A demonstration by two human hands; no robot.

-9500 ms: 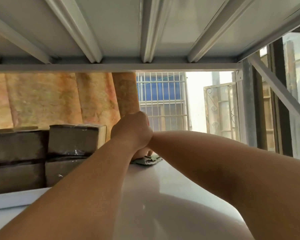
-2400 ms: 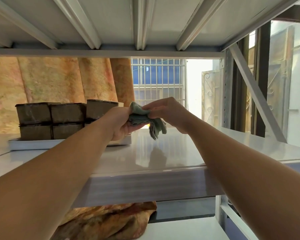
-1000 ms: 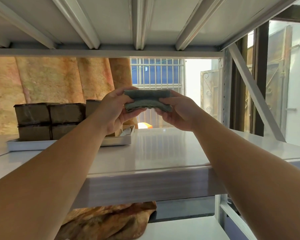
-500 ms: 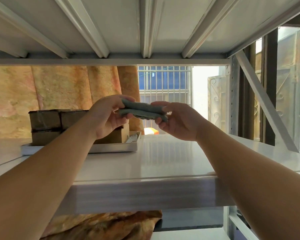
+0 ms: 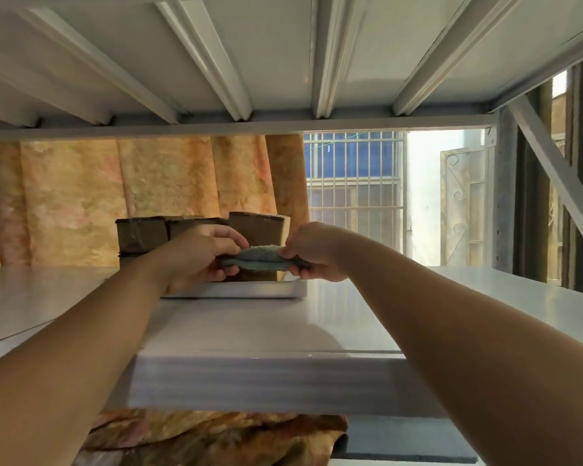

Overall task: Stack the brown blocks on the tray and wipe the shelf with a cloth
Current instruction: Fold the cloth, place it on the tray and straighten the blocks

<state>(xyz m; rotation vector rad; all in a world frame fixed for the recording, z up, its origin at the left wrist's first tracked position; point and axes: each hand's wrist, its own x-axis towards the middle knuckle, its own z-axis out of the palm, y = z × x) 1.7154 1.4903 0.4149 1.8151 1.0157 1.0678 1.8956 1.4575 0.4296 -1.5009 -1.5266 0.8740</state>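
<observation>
Cloth (image 5: 262, 257), folded, lies crosswise above the shelf (image 5: 260, 327), left hand (image 5: 199, 260) and right hand (image 5: 312, 252) pinching opposite ends.

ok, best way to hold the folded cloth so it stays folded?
Pinch the two short ends of the cloth, coming from either side, as the left hand and right hand do; it lies flat and layered, so end pinches keep the layers together.

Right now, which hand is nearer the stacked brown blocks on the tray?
Left. The left hand pinches the folded cloth directly in front of the brown blocks, overlapping them in view. The right hand holds the cloth's other end, just past the stack's right edge.
</observation>
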